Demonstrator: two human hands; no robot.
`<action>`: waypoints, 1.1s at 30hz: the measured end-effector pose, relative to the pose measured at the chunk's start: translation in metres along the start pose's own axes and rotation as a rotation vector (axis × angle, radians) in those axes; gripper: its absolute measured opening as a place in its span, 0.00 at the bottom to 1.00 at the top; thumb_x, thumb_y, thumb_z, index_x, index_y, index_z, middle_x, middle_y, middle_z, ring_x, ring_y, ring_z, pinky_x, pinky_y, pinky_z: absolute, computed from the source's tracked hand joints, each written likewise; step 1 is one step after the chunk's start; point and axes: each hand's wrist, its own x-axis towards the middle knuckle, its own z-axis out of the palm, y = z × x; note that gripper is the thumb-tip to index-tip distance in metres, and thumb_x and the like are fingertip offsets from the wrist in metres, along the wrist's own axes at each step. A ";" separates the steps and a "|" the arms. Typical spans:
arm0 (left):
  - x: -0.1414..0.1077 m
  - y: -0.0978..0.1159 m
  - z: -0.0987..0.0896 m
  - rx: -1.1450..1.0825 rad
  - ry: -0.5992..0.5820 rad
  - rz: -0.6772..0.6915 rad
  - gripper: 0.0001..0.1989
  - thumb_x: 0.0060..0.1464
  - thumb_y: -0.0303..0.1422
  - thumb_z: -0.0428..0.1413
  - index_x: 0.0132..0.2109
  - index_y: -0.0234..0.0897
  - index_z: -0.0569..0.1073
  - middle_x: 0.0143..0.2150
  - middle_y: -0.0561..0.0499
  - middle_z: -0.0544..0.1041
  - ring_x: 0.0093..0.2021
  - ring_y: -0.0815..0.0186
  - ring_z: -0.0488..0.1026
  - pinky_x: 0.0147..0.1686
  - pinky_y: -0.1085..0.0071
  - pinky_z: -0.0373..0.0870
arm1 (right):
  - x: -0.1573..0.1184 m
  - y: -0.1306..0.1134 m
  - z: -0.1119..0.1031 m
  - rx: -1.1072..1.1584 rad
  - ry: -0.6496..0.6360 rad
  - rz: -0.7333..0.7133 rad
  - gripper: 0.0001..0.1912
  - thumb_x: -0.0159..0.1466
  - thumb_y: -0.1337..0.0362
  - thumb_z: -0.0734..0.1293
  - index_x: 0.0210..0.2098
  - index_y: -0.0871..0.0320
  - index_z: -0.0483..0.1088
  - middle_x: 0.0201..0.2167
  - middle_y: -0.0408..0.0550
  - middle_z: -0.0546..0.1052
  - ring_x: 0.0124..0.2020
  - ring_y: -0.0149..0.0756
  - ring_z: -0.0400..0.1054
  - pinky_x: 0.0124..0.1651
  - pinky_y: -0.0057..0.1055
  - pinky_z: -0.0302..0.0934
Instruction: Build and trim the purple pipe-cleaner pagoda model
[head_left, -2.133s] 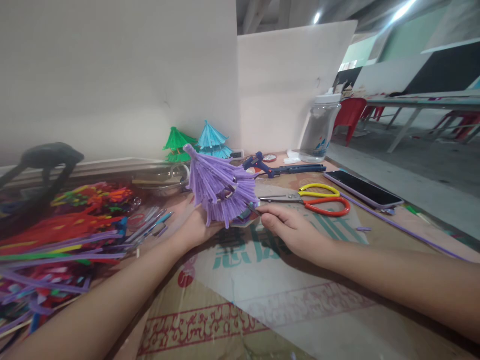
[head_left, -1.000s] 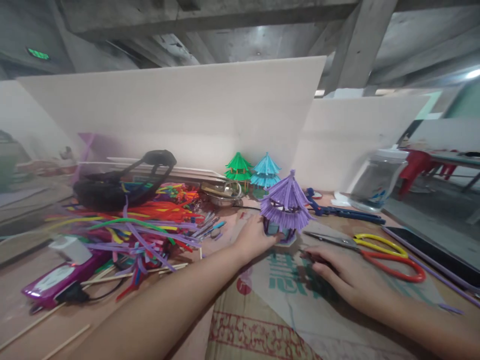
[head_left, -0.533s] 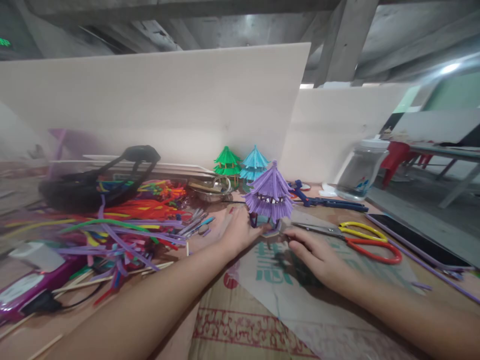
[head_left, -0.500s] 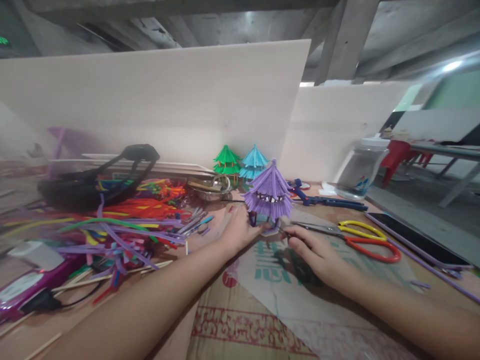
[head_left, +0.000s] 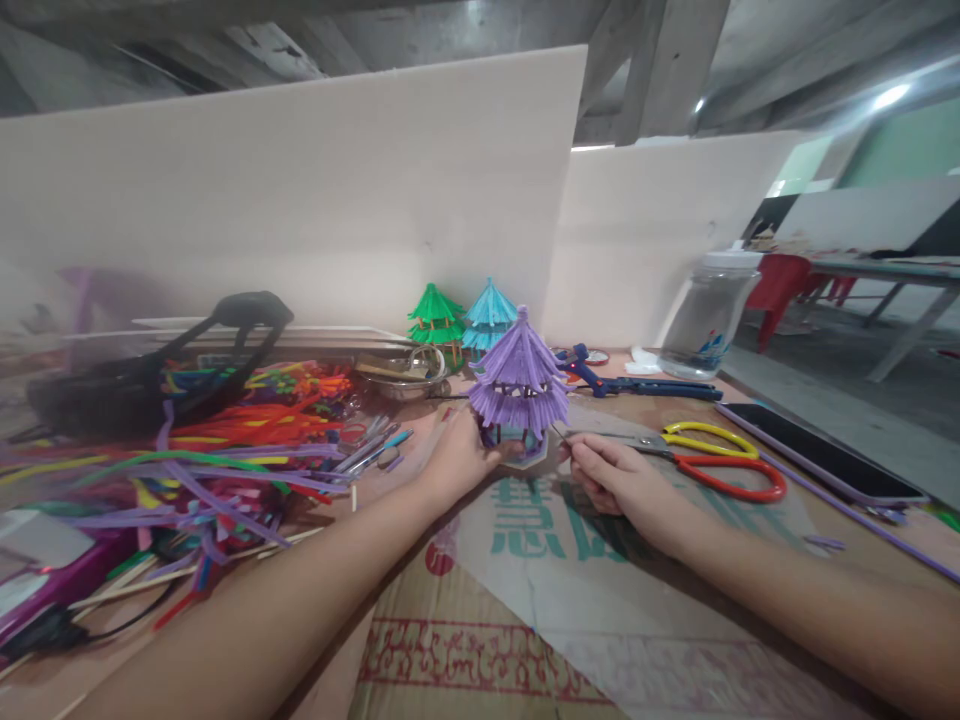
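Saw a green model pavilion [head_left: 433, 302] and a light blue one [head_left: 490, 302] side by side before a pale panel [head_left: 262, 200]. Noted a metal bowl [head_left: 401, 390] to their left and, farther left, a black item [head_left: 90, 395] with a looped strap beside heaped pipe cleaners [head_left: 251, 422]. Found a white adapter [head_left: 41, 542] on a purple power strip [head_left: 99, 575] at lower left. Spotted a dark blue glue gun [head_left: 589, 377] left of a clear bottle [head_left: 701, 320], a phone [head_left: 817, 450] lying flat on the right and, in the background, a red chair [head_left: 777, 288] beside a long table [head_left: 855, 268]

My left hand [head_left: 459, 457] and my right hand [head_left: 619, 484] are bare; also my slim left forearm [head_left: 300, 595] and right forearm [head_left: 795, 595] are uncovered, as far as I see.
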 end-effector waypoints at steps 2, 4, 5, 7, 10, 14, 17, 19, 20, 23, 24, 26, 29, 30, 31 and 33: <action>0.000 -0.001 0.000 0.026 0.031 0.004 0.30 0.47 0.39 0.66 0.54 0.34 0.68 0.51 0.39 0.74 0.56 0.50 0.69 0.56 0.53 0.65 | -0.001 -0.002 0.001 0.018 -0.002 0.012 0.25 0.60 0.41 0.66 0.28 0.56 0.59 0.19 0.34 0.55 0.17 0.22 0.45 0.19 0.23 0.39; -0.001 0.000 0.000 0.016 0.042 0.015 0.31 0.46 0.41 0.66 0.55 0.34 0.68 0.52 0.39 0.73 0.57 0.50 0.68 0.58 0.53 0.64 | -0.001 -0.003 0.002 0.021 -0.006 0.012 0.24 0.59 0.41 0.66 0.29 0.57 0.60 0.19 0.33 0.55 0.17 0.22 0.45 0.19 0.24 0.38; 0.000 0.002 0.000 -0.010 0.029 0.021 0.30 0.47 0.41 0.66 0.55 0.35 0.68 0.53 0.39 0.73 0.57 0.51 0.68 0.57 0.54 0.64 | -0.001 -0.003 0.003 0.021 -0.008 0.009 0.25 0.59 0.41 0.66 0.30 0.57 0.61 0.19 0.33 0.55 0.17 0.22 0.45 0.18 0.24 0.37; 0.000 0.005 -0.001 -0.084 -0.019 0.026 0.27 0.50 0.40 0.64 0.54 0.35 0.69 0.54 0.40 0.74 0.55 0.53 0.70 0.57 0.57 0.66 | 0.000 -0.003 0.004 0.028 -0.011 0.006 0.25 0.59 0.40 0.66 0.31 0.57 0.62 0.18 0.33 0.55 0.17 0.22 0.45 0.18 0.24 0.37; 0.002 0.008 -0.001 -0.145 -0.046 0.012 0.23 0.53 0.39 0.60 0.54 0.35 0.69 0.55 0.42 0.74 0.56 0.55 0.71 0.57 0.59 0.66 | -0.002 -0.004 0.005 0.046 0.002 -0.003 0.25 0.59 0.40 0.66 0.34 0.58 0.65 0.18 0.33 0.55 0.17 0.23 0.45 0.18 0.24 0.37; 0.003 0.007 -0.001 -0.152 -0.059 -0.017 0.23 0.54 0.41 0.60 0.54 0.34 0.70 0.52 0.43 0.77 0.53 0.56 0.73 0.55 0.62 0.68 | -0.006 -0.007 0.006 0.040 0.020 -0.062 0.26 0.59 0.40 0.66 0.38 0.59 0.68 0.18 0.34 0.55 0.18 0.24 0.46 0.20 0.25 0.39; 0.003 0.004 -0.001 -0.146 -0.065 -0.009 0.24 0.53 0.42 0.61 0.53 0.33 0.70 0.52 0.42 0.77 0.52 0.56 0.73 0.54 0.62 0.69 | -0.007 -0.009 0.006 0.023 0.016 -0.098 0.27 0.60 0.39 0.65 0.38 0.59 0.69 0.18 0.35 0.55 0.18 0.25 0.47 0.20 0.26 0.40; 0.002 0.002 0.000 -0.145 -0.069 -0.007 0.24 0.53 0.42 0.61 0.54 0.34 0.70 0.53 0.43 0.77 0.53 0.57 0.73 0.54 0.63 0.69 | -0.005 -0.009 0.006 0.011 0.030 -0.097 0.27 0.60 0.39 0.65 0.38 0.59 0.69 0.18 0.35 0.56 0.18 0.25 0.47 0.20 0.26 0.40; 0.003 0.002 -0.001 -0.137 -0.069 -0.010 0.23 0.53 0.42 0.60 0.53 0.34 0.71 0.52 0.43 0.77 0.53 0.56 0.73 0.54 0.63 0.69 | -0.004 -0.008 0.006 0.005 0.042 -0.092 0.27 0.59 0.39 0.66 0.37 0.58 0.68 0.18 0.35 0.56 0.18 0.25 0.46 0.20 0.26 0.40; 0.003 0.003 -0.001 -0.093 -0.058 -0.013 0.21 0.54 0.40 0.60 0.52 0.34 0.71 0.52 0.43 0.77 0.53 0.55 0.73 0.54 0.61 0.68 | -0.002 -0.008 0.005 0.017 0.073 -0.080 0.26 0.58 0.40 0.66 0.36 0.58 0.68 0.18 0.34 0.54 0.18 0.24 0.45 0.19 0.25 0.38; 0.003 0.004 -0.001 -0.085 -0.056 -0.008 0.21 0.54 0.39 0.59 0.52 0.34 0.71 0.52 0.43 0.77 0.53 0.54 0.73 0.55 0.60 0.68 | -0.002 -0.008 0.004 0.028 0.078 -0.078 0.25 0.59 0.40 0.66 0.36 0.58 0.68 0.18 0.34 0.54 0.18 0.24 0.44 0.20 0.25 0.38; 0.003 0.005 -0.002 -0.088 -0.065 -0.008 0.21 0.54 0.37 0.58 0.53 0.33 0.70 0.53 0.43 0.77 0.54 0.54 0.72 0.55 0.59 0.68 | -0.003 -0.008 0.003 0.049 0.088 -0.082 0.25 0.60 0.40 0.65 0.35 0.58 0.67 0.18 0.34 0.54 0.18 0.24 0.44 0.20 0.25 0.39; 0.002 0.007 -0.003 -0.105 -0.075 -0.039 0.21 0.53 0.36 0.57 0.54 0.34 0.70 0.53 0.44 0.76 0.54 0.53 0.72 0.55 0.58 0.68 | -0.006 -0.009 0.002 0.046 0.097 -0.099 0.25 0.61 0.40 0.64 0.35 0.58 0.67 0.19 0.35 0.55 0.19 0.24 0.46 0.20 0.25 0.40; 0.002 0.008 -0.004 -0.111 -0.076 -0.055 0.22 0.53 0.37 0.58 0.54 0.35 0.70 0.53 0.44 0.77 0.54 0.53 0.72 0.56 0.58 0.68 | -0.006 -0.009 0.002 0.034 0.101 -0.111 0.25 0.61 0.40 0.64 0.36 0.58 0.67 0.19 0.35 0.55 0.19 0.25 0.46 0.20 0.25 0.41; 0.002 0.008 -0.004 -0.123 -0.076 -0.068 0.22 0.53 0.37 0.58 0.54 0.35 0.70 0.53 0.44 0.77 0.55 0.54 0.72 0.56 0.58 0.68 | -0.006 -0.009 0.002 0.009 0.113 -0.129 0.25 0.62 0.40 0.63 0.37 0.58 0.67 0.20 0.35 0.55 0.19 0.25 0.46 0.21 0.25 0.42; 0.002 0.008 -0.003 -0.160 -0.086 -0.085 0.23 0.53 0.38 0.59 0.54 0.35 0.70 0.53 0.44 0.77 0.54 0.55 0.72 0.55 0.59 0.68 | -0.005 -0.009 0.002 -0.096 0.167 -0.184 0.23 0.62 0.42 0.64 0.36 0.58 0.67 0.21 0.36 0.57 0.20 0.26 0.49 0.21 0.25 0.45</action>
